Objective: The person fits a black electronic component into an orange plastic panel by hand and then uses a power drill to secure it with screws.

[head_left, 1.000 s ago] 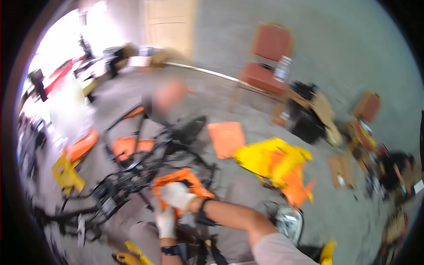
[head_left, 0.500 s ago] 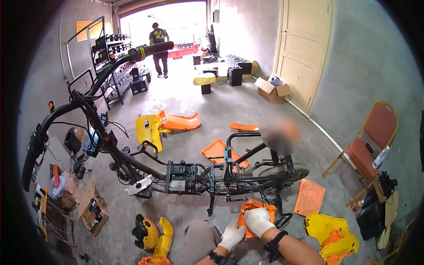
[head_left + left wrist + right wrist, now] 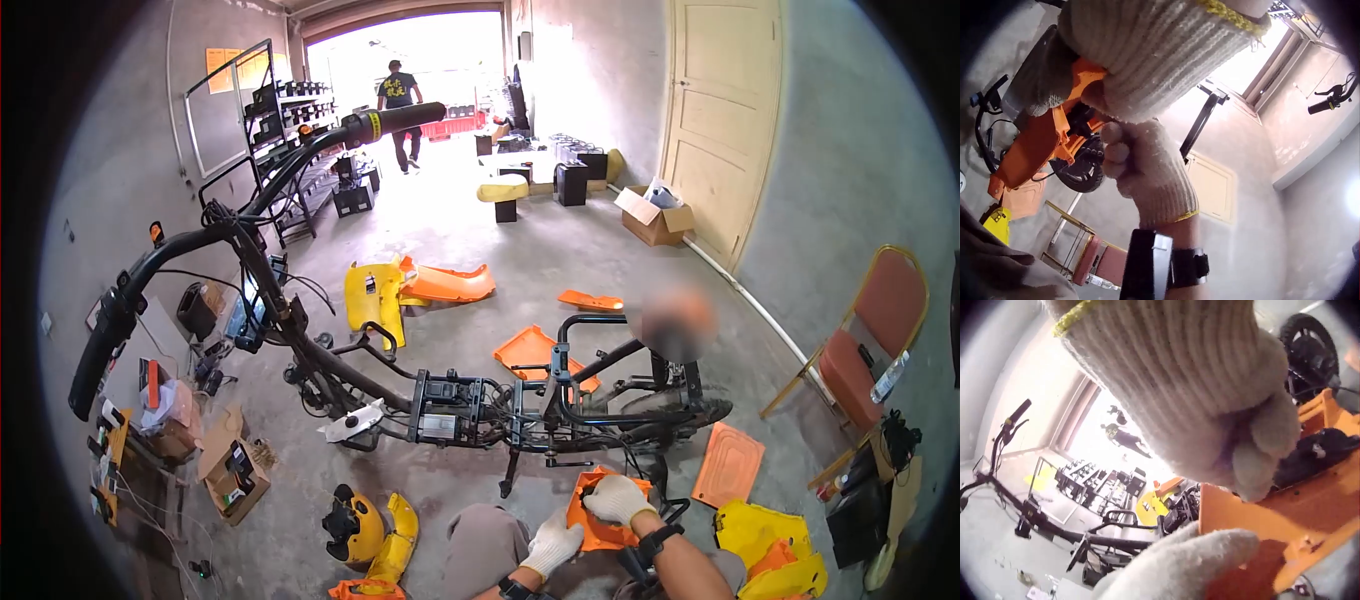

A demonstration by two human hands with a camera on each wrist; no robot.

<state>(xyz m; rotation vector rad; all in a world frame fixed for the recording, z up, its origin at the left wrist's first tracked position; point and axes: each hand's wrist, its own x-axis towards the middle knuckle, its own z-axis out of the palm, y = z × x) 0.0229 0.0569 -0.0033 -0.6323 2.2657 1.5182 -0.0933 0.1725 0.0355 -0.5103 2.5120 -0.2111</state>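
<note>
In the head view an orange plastic part is low at centre, between two white knit gloves. The left hand holds its near left edge; the left wrist view shows the orange part between that hand's thumb and fingers. Over the part's upper side is the right hand, its fingers curled close to a black piece lying inside the orange shell. Whether those fingers pinch anything is hidden.
A bare black bike frame spans the floor ahead. Yellow panels and a flat orange panel lie right; a yellow helmet-like object lies left. A red chair stands right, and a person is by the doorway.
The head view has swung from the right-hand wall to the bike frame and doorway, then slightly further left. Both hands stay at the orange part. The far person's legs have changed pose.
</note>
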